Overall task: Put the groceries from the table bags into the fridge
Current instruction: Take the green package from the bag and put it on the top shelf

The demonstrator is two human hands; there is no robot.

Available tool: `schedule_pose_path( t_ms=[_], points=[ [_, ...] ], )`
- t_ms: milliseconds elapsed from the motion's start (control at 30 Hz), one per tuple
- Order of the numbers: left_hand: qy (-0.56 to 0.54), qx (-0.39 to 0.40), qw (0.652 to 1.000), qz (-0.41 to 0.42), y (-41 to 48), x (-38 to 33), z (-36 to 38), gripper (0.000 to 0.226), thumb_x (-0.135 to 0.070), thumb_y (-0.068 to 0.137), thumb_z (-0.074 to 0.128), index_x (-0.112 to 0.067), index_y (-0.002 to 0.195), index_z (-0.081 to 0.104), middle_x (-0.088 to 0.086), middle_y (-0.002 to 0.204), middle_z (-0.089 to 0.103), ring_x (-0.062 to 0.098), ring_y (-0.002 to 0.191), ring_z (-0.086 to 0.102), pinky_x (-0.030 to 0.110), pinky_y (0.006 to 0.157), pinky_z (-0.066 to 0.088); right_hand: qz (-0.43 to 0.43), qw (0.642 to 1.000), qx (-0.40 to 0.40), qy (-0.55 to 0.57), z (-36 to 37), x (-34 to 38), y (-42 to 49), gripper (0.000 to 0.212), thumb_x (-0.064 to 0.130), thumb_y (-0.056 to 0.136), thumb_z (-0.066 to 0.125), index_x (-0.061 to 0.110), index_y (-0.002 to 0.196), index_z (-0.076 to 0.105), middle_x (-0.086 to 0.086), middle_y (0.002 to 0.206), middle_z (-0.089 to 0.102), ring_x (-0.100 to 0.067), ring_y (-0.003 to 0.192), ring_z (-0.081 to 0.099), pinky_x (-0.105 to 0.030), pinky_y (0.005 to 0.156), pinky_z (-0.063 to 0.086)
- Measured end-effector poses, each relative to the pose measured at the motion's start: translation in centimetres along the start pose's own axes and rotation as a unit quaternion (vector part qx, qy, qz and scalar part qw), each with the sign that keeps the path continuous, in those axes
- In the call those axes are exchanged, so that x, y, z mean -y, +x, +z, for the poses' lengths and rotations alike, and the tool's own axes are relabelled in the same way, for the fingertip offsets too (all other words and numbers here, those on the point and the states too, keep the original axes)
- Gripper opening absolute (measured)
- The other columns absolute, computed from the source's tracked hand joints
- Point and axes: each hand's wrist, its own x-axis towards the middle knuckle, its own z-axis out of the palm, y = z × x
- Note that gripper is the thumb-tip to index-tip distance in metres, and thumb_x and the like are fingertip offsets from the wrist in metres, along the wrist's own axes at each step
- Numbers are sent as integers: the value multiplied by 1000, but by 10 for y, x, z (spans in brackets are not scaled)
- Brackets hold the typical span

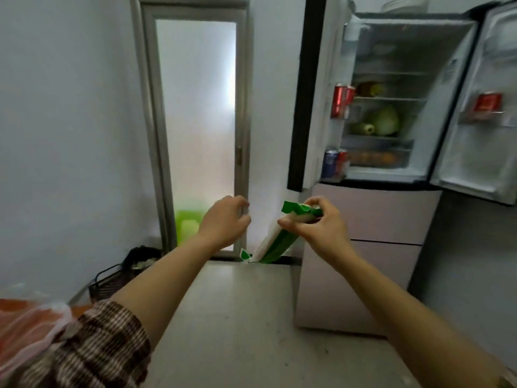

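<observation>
Kitchen floor below, fridge (375,214) open up-right of the right hand (316,228), which grips a green packet (275,242) by its top end; left hand (223,222), just left of it, loosely curled and empty, should steady the hanging lower end during the lift.

Green packet (275,243) in right hand (319,228), before open fridge (372,214).

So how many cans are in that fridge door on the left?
4: two red cans on its upper shelf, a blue can and another red can on the lower shelf. More may hide behind them.
</observation>
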Motion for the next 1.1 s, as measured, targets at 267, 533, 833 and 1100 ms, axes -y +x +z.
schedule_pose_path(
  t_ms=[267, 533, 833, 1100],
  points=[
    [-53, 14, 989, 138, 190, -122, 103, 37, -29, 91, 58, -23, 127, 54, 0, 127, 55, 17, 116, 53, 30, 96, 45, -11, 991, -98, -93, -139, -55, 155, 55, 43, 61, 87, 23, 101, 54, 6, 97, 61, -10, 90, 60, -24, 71, 54],
    [-63, -8, 971, 229, 354, -228, 176, 35, -25, 89, 57, -20, 123, 58, 2, 123, 56, 19, 113, 52, 36, 93, 47, -19, 978, -172, -114, -270, -105, 294, 60, 57, 49, 83, 30, 95, 56, 5, 100, 64, -16, 92, 64, -43, 78, 59],
    [-71, -74, 965, 241, 512, -335, 276, 36, -28, 89, 55, -22, 125, 56, 3, 126, 54, 22, 116, 50, 39, 92, 46, -75, 959, -237, -135, -404, -170, 459, 53, 49, 54, 88, 32, 89, 53, 7, 95, 62, -18, 91, 65, -42, 76, 60],
    [-44, -145, 973, 173, 659, -398, 334, 35, -31, 91, 52, -20, 124, 54, 4, 126, 51, 21, 115, 46, 33, 82, 41, -155, 944, -247, -155, -487, -186, 599, 54, 51, 63, 83, 26, 101, 54, 13, 94, 58, -10, 91, 60, -29, 74, 56]
  ],
)
